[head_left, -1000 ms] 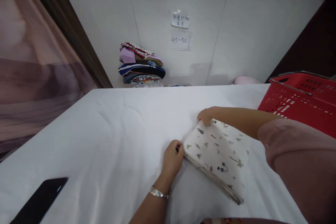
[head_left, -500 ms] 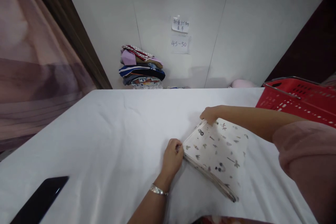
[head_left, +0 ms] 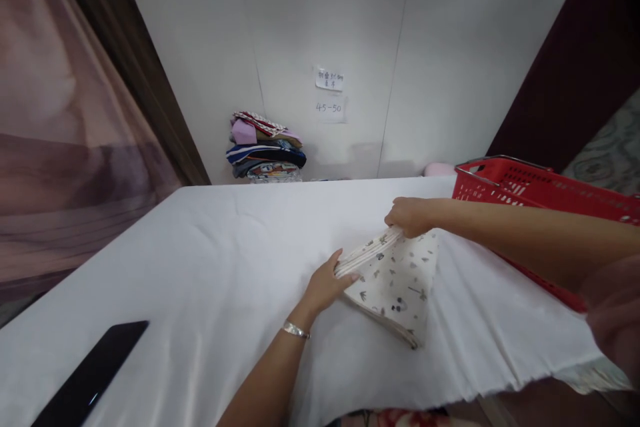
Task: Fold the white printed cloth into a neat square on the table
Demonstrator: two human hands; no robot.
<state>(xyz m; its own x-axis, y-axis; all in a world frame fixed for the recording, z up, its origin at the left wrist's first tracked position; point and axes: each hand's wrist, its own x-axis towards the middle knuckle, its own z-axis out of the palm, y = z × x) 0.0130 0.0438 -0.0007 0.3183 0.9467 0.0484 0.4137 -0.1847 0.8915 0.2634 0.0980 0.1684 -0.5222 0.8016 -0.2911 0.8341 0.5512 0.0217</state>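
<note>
A white cloth with small printed motifs (head_left: 395,280), folded into several layers, lies partly raised from the white-covered table (head_left: 235,233). My left hand (head_left: 326,282) is closed on its left corner, thumb on top and fingers behind the layered edge. At the cloth's far corner, my right hand (head_left: 407,215) grips the same edge, its fingertips partly hidden by the back of the hand. Between the two hands the stacked folds tilt upward, while the lower corner hangs toward the near side of the table.
Beyond the table's far edge stands a pile of folded fabrics (head_left: 265,150) against the wall. A red plastic basket (head_left: 480,187) is at the right, under and behind my right arm. A black phone-like slab (head_left: 90,377) lies at the front left. Two paper signs (head_left: 330,107) hang on the wall.
The cloth's upper left edge has been lifted and tipped up, so its layers show. My left hand now wraps round the corner with the thumb on top. The view has shifted to the right.
</note>
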